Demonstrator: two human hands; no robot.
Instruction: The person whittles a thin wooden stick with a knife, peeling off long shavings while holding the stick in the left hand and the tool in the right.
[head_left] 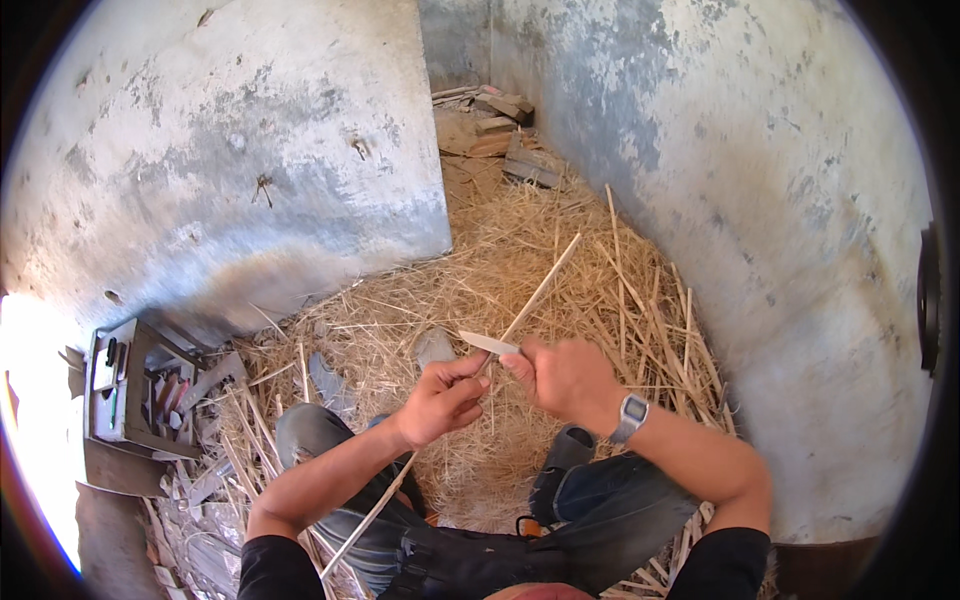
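A long, thin pale strip (pixel 545 285), wood or bamboo, slants from upper right to lower left in front of me. My left hand (pixel 440 400) pinches it near its middle, thumb against fingers; its lower part passes below that hand toward my left leg. In my right hand (pixel 580 380), closed in a fist, is a knife (pixel 484 343) with its blade pointing left. The blade lies across the strip just above my left fingertips, and the right thumb is close to the strip. The fist hides the knife's handle.
Straw-like shavings (pixel 490 230) cover the floor around my bent legs. Longer strips (pixel 655 330) lie along the right wall (pixel 760 250). At left stands a small open wooden box (pixel 130 400) with tools inside. Bricks and boards (pixel 500 125) are piled at the back.
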